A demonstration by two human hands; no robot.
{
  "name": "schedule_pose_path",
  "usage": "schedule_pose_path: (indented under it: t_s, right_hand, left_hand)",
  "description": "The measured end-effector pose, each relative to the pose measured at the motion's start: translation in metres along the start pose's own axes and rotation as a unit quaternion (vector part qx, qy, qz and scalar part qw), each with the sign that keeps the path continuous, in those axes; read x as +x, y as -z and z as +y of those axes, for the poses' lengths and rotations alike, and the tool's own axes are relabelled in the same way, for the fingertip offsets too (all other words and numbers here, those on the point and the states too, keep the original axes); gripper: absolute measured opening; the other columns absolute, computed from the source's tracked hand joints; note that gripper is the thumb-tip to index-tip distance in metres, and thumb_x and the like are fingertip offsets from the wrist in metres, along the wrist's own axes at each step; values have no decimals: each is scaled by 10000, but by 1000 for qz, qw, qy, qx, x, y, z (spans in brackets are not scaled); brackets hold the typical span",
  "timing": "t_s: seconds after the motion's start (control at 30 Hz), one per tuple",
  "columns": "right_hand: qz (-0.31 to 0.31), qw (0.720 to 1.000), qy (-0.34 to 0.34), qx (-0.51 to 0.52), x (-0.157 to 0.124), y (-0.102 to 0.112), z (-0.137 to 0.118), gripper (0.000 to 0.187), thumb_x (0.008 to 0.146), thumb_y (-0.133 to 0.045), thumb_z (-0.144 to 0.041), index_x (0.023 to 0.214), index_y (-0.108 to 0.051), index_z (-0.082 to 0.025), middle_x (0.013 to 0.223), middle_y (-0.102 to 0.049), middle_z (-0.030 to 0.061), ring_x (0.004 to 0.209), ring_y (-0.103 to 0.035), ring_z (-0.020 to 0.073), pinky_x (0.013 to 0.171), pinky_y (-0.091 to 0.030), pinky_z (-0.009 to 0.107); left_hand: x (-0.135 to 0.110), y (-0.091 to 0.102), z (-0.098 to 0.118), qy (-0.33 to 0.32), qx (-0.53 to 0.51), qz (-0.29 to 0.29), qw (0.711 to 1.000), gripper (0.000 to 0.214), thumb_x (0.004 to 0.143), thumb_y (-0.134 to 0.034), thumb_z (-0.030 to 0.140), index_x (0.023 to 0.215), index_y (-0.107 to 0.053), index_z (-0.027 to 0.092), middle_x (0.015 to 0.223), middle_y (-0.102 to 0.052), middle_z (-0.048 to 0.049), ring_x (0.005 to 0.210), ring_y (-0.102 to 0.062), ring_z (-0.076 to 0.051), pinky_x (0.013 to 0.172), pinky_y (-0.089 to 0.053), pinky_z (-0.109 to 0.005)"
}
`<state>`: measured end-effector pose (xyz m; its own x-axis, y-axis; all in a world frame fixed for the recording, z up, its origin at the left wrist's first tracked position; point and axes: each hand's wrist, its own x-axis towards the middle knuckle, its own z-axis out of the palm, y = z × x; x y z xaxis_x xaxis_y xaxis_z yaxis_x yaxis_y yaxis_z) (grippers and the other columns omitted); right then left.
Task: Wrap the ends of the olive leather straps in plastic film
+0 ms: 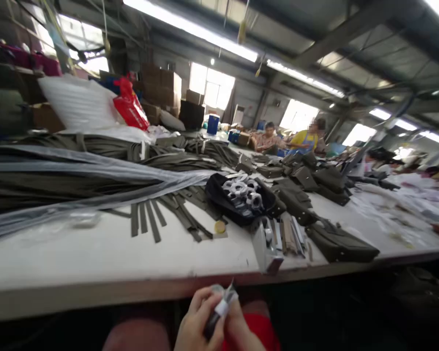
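Both hands sit low at the bottom edge, below the table's front edge (131,290) and over my lap. My left hand (195,321) is closed around a small dark object with a white band (219,312). My right hand (241,329) pinches the same object from the right. A crumpled clear or silvery bit (229,292) sticks up from its top. What the object is stays unclear because of blur.
The long white table carries olive fabric strips (168,214), a plastic-wrapped bundle of strips (76,180), a dark tray of white tape rolls (241,195), a small yellow disc (220,226), olive pouches (338,243) and small tools (278,239). Other people sit at the far end (303,139).
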<state>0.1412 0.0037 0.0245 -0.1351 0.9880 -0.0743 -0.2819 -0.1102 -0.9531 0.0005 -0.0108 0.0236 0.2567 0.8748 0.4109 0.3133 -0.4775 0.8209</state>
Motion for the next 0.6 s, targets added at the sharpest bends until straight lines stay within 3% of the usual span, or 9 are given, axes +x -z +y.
schedule_pose_path:
  t_s: [0.07, 0.17, 0.27, 0.5, 0.6]
  right_hand:
    - [22, 999, -35, 32, 1, -4, 6, 312, 924, -595, -436, 1040, -648, -150, 1018, -676, 59, 873, -649, 178, 787, -549, 367]
    - [34, 992, -88, 84, -4, -3, 19, 249, 735, -764, -404, 837, -695, -187, 896, -714, 46, 853, -644, 219, 774, -533, 348]
    - [47, 980, -123, 148, -18, 6, 23, 224, 579, -811, -261, 769, -710, -196, 853, -730, 42, 830, -654, 222, 806, -526, 336]
    - [34, 970, -116, 212, -34, 11, 10, 340, 641, -783, -369, 958, -723, -264, 981, -723, 49, 928, -664, 235, 909, -517, 372]
    - [57, 966, -115, 224, -31, 6, 14, 355, 621, -834, -397, 936, -718, -283, 949, -726, 32, 883, -667, 219, 887, -528, 356]
  left_hand:
    - [-2, 3, 13, 5, 7, -1, 1000, 318, 814, -583, 192, 1104, -702, 244, 1154, -639, -107, 990, -685, -214, 892, -574, -311]
    - [-3, 6, 21, 16, 4, 2, 1000, 334, 801, -625, 194, 1126, -693, 230, 1393, -487, -142, 970, -679, -210, 934, -554, -360]
    - [-3, 11, 22, 27, -17, -4, 999, 341, 788, -666, 218, 1125, -702, 250, 1470, -415, -126, 889, -666, -181, 936, -542, -380]
    - [4, 14, 25, 71, -70, -6, 995, 272, 818, -667, 260, 1084, -720, 272, 1353, -524, -94, 808, -639, -157, 883, -532, -347]
    - [6, 13, 24, 56, -72, -3, 996, 323, 814, -672, 261, 1137, -676, 248, 1342, -526, -114, 952, -643, -204, 946, -507, -367]
